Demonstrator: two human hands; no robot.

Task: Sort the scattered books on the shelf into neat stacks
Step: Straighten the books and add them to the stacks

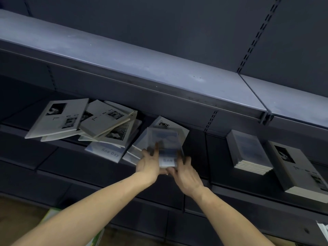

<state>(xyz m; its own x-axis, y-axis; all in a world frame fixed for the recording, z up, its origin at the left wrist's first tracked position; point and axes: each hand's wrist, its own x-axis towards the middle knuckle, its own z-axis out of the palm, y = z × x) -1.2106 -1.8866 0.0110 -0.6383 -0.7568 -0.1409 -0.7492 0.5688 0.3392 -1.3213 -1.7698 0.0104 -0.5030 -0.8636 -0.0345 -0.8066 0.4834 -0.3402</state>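
Both hands, left hand (149, 161) and right hand (186, 174), gripped the blue-covered book (165, 144); its matching stack (248, 151) lay rightward, nearer the right hand.

Shelf (159, 68): painted metal, matt grey-blue, faintly scuffed.
Books (58, 118): paper covers, matt pale grey.
Stack (248, 151): paper, page edges off-white.
Back panel (177, 23): dark, matt, smooth.

Single head-worn view, tilted, facing forward and down, close to dark shelf (159, 71)
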